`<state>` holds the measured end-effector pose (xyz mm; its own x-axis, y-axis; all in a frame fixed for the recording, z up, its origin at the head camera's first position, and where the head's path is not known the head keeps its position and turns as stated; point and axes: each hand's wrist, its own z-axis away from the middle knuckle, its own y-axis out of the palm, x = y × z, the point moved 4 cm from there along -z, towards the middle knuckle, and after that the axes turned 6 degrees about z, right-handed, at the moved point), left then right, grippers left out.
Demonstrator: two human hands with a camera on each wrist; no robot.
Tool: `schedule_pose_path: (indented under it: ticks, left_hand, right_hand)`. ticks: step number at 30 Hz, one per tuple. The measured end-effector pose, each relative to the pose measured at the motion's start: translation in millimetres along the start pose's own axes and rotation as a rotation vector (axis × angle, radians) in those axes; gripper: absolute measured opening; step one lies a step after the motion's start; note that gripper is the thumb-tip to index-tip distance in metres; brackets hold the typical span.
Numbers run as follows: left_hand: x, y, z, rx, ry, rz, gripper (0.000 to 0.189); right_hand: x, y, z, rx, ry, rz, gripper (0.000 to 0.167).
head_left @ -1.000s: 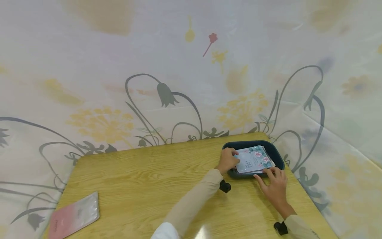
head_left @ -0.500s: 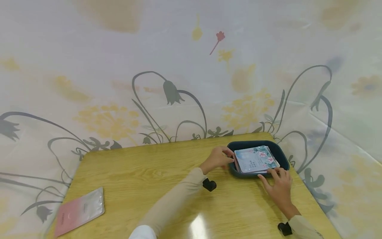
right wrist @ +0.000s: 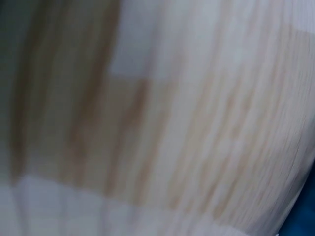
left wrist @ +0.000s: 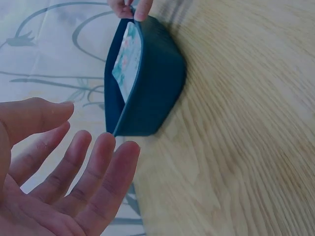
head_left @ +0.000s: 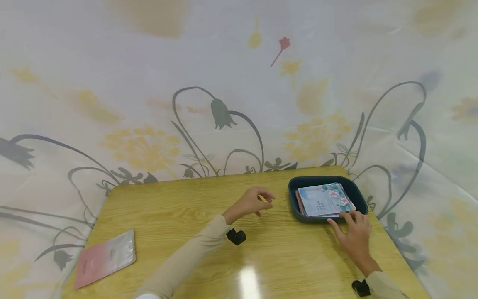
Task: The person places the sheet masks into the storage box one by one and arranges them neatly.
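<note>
A dark blue plastic basket (head_left: pixel 298 214) stands at the right of the table, holding a stack of flat packets that look like sheet masks. The top packet (head_left: pixel 325 199) is pale blue with a floral print, and a pink edge shows beneath it. My right hand (head_left: pixel 352 238) grips the basket's near rim between thumb and fingers; the left wrist view also shows these fingers (left wrist: pixel 142 9) at the rim. Left of the basket, my left hand (head_left: pixel 249 202) hovers over the table, its fingers loosely bent around nothing. Another packet (head_left: pixel 106 259), pink and silver, lies flat at the table's left.
The wooden table (head_left: pixel 194 207) meets a wall covering (head_left: pixel 231 83) with printed flowers along its back and right sides. The basket sits close to the right table edge. Blurred wood grain (right wrist: pixel 197 123) fills most of the right wrist view.
My left hand has withdrawn from the packets in the basket and moved left over the table, holding nothing. My right hand stays at the near rim. The head view has shifted slightly.
</note>
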<state>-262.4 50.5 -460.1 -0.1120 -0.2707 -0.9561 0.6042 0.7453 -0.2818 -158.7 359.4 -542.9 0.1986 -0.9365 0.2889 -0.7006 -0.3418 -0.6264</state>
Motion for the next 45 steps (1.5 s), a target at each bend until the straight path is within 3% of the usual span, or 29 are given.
schedule_pose_path:
  ticks: [5,11,17,23,32,45]
  left_hand:
    - [-2.1,-17.6,20.9,-0.022,-0.004,0.005,0.019]
    - [-1.7,-35.6,45.8,-0.032,0.003,0.004,0.02]
    - [8.0,-50.5,67.3,-0.042,-0.004,-0.027,0.018]
    - [11.2,-65.2,90.1,-0.071,-0.007,-0.027,0.019]
    - [13.8,-87.9,122.3,-0.1,0.004,-0.035,0.022]
    - [31.6,-121.6,168.0,-0.228,-0.07,0.012,0.027]
  right_hand:
    - [-0.4,-0.6,-0.1,-0.014,0.0,-0.009,0.047]
    - [1.1,-0.6,-0.3,-0.004,0.007,-0.01,0.039]
    - [3.0,-1.2,-0.3,-0.001,0.008,-0.02,0.047]
    - [2.8,-0.9,-0.4,0.019,0.016,-0.009,0.037]
    - [2.5,-0.5,-0.8,0.028,0.03,-0.003,0.038]
    - [6.6,-3.4,-1.7,0.03,0.028,-0.017,0.048]
